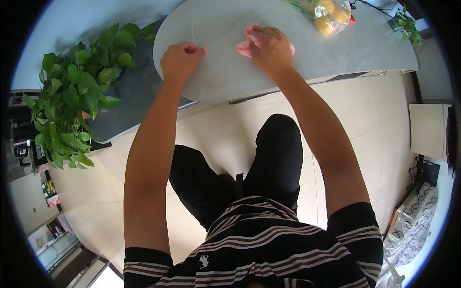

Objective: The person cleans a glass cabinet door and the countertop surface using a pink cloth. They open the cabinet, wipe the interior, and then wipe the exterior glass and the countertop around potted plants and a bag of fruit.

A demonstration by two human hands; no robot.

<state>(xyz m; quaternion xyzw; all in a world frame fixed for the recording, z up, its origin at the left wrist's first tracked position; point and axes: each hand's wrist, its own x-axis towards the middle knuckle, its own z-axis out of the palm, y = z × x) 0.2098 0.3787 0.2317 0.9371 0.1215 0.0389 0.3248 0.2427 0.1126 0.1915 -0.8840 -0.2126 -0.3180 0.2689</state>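
My right hand grips a crumpled pink cloth against a grey marbled tabletop. Parts of the cloth stick out on both sides of the fingers; the rest is hidden under the palm. Near the rounded left end of that top, my left hand is curled, thumb against the bent fingers, and I see nothing held in it. A clear plastic bag of round yellow-orange fruit lies farther back, to the right of my right hand.
A leafy green potted plant spreads over a lower dark surface on the left. A small plant in a glass stands at the far right end, near a black cable. Below the tabletop's front edge is a pale tiled floor.
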